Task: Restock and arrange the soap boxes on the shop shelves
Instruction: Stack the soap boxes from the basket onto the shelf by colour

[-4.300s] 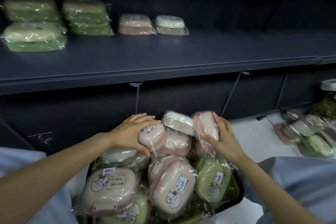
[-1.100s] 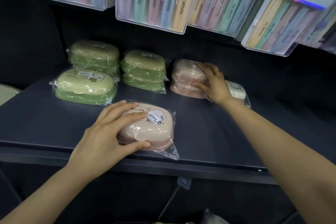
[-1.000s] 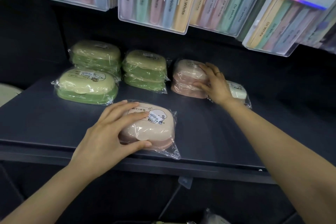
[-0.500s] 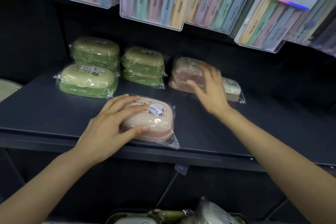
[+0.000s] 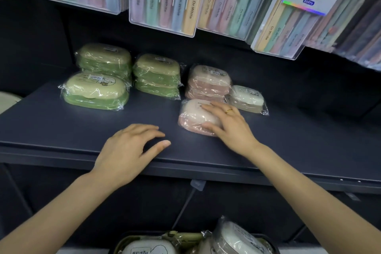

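A pink soap box (image 5: 191,117) in clear wrap lies on the dark shelf (image 5: 61,128), just in front of a stack of two pink boxes (image 5: 209,80). My right hand (image 5: 226,126) holds it, fingers over its top and thumb against its near side. My left hand (image 5: 132,150) hovers over the bare shelf front with fingers spread, holding nothing. A white box (image 5: 246,98) sits to the right of the pink stack. Further left stand two green stacks (image 5: 156,76) (image 5: 103,62) and a single green box (image 5: 94,90).
Clear packs of pastel toothbrushes (image 5: 165,0) hang low over the back of the shelf. Below, at the bottom edge, a dark basket (image 5: 275,247) holds more wrapped soap boxes (image 5: 237,237). A price-tag holder (image 5: 198,184) sticks out from the shelf lip.
The pink box went from under my left hand at the shelf front to my right hand, which left the stack and now holds it in front of the stack. My left hand has let go.
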